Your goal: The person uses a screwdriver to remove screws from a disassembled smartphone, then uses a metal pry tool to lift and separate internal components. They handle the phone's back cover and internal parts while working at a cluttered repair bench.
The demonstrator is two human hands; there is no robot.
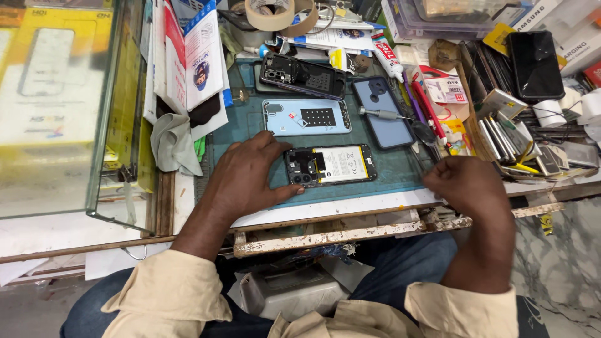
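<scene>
Both hands busy: my left hand [247, 175] lies flat, pinning the opened phone [330, 165] so it won't slide, right hand [466, 183] fisted, contents hidden.

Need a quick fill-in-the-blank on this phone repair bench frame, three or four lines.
1. The left hand rests beside the opened phone, touching its ____ end.
2. The right hand is closed in a ____.
3. The light blue back cover lies ____ the opened phone, farther from the person.
4. The screwdriver lies across the dark blue ____.

Missing words: left; fist; above; case
</scene>
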